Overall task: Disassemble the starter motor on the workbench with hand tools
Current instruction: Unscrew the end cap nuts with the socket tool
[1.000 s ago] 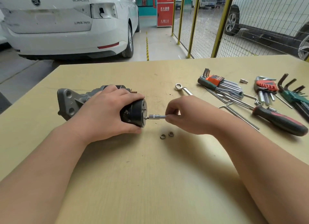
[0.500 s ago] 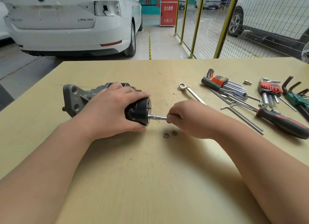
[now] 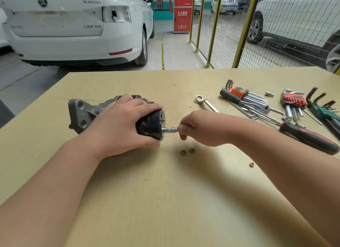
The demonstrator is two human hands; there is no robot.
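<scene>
The starter motor (image 3: 82, 114) lies on its side left of the middle of the pale wooden workbench (image 3: 165, 200), its long axis running left to right. Its left end is a rough cast grey housing with a flat mounting flange pierced by round holes. Its right end is a black cylinder, scuffed in patches, closed by a flat black end cap (image 3: 157, 124) that faces right. The left hand (image 3: 119, 123) lies over the top of the body, fingers curled round the black cylinder and the thumb pressed against its near lower edge, so the middle of the motor is hidden. A short chrome socket (image 3: 170, 130) with a knurled band stands straight out of the lower part of the end cap. The right hand (image 3: 200, 128) pinches the socket's outer end between thumb and fingertips, its other fingers curled loosely beneath. What the socket sits on cannot be made out, perhaps a through-bolt head. Two dark nuts (image 3: 183, 152) lie side by side on the bench just in front of the socket, and a lighter nut (image 3: 251, 164) lies well to their right beside the right forearm. Farther right are a ring spanner (image 3: 204, 102), sets of hex keys (image 3: 246, 97) and a screwdriver (image 3: 309, 140) with a red and black handle.
</scene>
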